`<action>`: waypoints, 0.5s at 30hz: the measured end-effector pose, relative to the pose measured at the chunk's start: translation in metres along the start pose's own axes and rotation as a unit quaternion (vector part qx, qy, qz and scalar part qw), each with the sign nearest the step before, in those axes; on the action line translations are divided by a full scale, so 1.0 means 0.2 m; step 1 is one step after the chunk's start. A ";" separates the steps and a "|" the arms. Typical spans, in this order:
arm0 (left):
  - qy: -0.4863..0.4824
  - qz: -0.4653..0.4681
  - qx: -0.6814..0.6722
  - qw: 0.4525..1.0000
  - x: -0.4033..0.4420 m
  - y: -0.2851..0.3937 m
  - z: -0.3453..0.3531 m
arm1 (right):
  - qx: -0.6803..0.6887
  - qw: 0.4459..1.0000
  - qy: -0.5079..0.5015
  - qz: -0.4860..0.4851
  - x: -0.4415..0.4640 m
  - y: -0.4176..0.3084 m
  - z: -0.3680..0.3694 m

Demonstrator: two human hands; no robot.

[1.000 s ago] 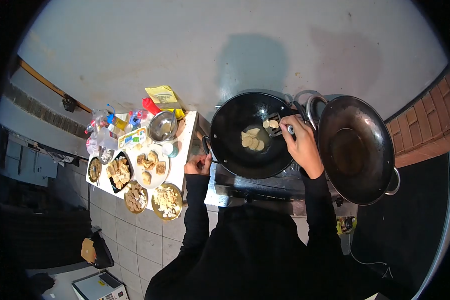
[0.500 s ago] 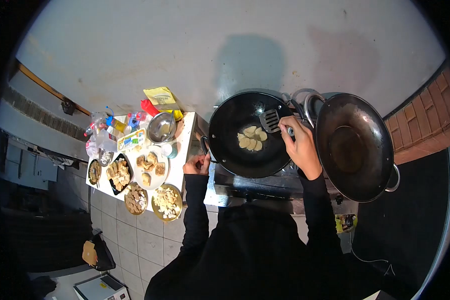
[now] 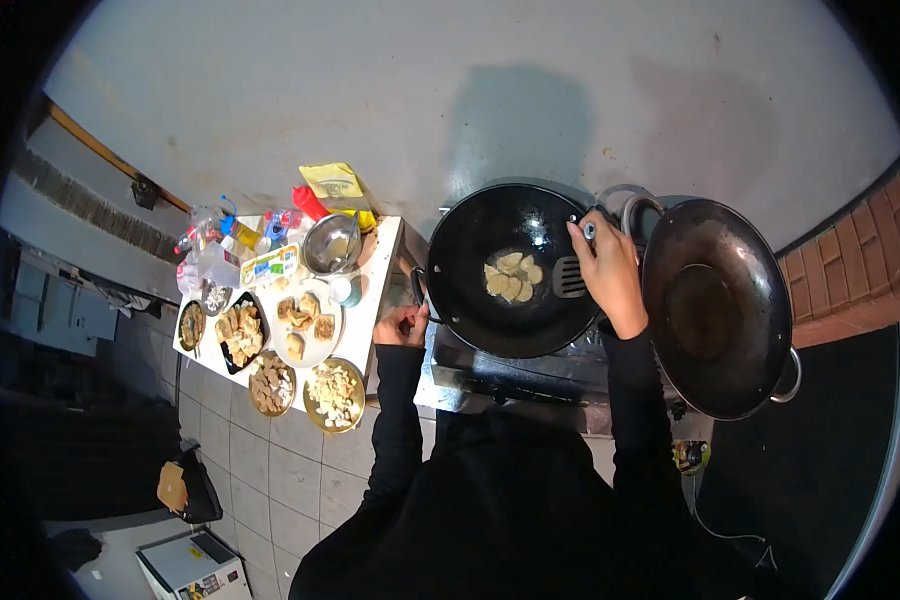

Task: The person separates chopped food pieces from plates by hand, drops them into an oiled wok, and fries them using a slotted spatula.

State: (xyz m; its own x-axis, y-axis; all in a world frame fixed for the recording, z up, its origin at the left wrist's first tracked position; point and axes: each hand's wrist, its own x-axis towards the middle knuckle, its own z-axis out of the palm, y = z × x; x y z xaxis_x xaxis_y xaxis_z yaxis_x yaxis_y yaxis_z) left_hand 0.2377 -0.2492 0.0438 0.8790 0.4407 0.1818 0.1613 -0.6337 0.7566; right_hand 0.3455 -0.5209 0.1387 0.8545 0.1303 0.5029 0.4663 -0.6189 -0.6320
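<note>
A black wok (image 3: 470, 235) sits on the stove. Pale food pieces (image 3: 513, 277) lie clustered in a little oil at its bottom. My right hand (image 3: 610, 275) is closed round the handle of a slotted spatula (image 3: 568, 280), whose black blade is inside the wok, just right of the food and apart from it. At the wok's left side, my left hand (image 3: 402, 326) has its fingers curled at the lower end of the wok's side handle (image 3: 418, 286). Part of that grip is hidden.
A second, larger wok (image 3: 715, 380) stands close on the right. To the left, a white table (image 3: 372, 262) bears a plate of browned pieces (image 3: 322, 352), bowls of cut food (image 3: 334, 396), a metal bowl (image 3: 331, 244), bottles and a yellow packet (image 3: 335, 187). A wall rises behind the stove.
The spatula blade has swung down and toward me, from above right of the food to beside it. My left hand stays at the wok handle. The whole view has shifted slightly.
</note>
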 end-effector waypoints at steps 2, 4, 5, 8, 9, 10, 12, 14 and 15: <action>0.049 0.035 -0.040 0.997 -0.01 -0.03 0.04 | 0.040 0.999 -0.009 -0.009 -0.01 0.09 0.12; 0.059 0.042 -0.055 0.996 -0.01 -0.04 0.04 | 0.084 0.993 -0.055 0.062 -0.03 0.10 0.20; 0.061 0.043 -0.053 0.996 -0.02 -0.04 0.04 | 0.087 0.993 -0.063 0.058 -0.04 0.10 0.23; 0.059 0.040 -0.063 0.995 -0.02 -0.04 0.04 | 0.155 0.985 -0.029 0.076 -0.04 0.11 0.28; 0.063 0.055 -0.058 0.995 -0.01 -0.04 0.04 | 0.153 0.984 -0.045 0.082 -0.03 0.12 0.28; 0.063 0.054 -0.059 0.995 -0.01 -0.04 0.04 | 0.150 0.983 -0.061 0.090 -0.04 0.12 0.27; 0.064 0.036 -0.068 0.995 -0.02 -0.02 0.04 | 0.194 0.971 -0.081 0.110 -0.06 0.09 0.23; 0.016 -0.018 -0.045 0.999 -0.03 0.03 0.01 | 0.236 0.959 -0.098 0.123 -0.07 0.07 0.19; 0.020 -0.013 -0.039 0.999 -0.02 0.04 0.00 | 0.239 0.959 -0.103 0.114 -0.08 0.06 0.18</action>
State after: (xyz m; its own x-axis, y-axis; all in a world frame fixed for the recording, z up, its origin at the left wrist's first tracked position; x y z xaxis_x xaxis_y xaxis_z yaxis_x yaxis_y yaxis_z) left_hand 0.2353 -0.2562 0.0482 0.8563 0.4819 0.1860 0.1465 -0.5719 0.8072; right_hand 0.3458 -0.5034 0.1017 0.9507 0.2150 0.2234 0.2716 -0.2303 -0.9345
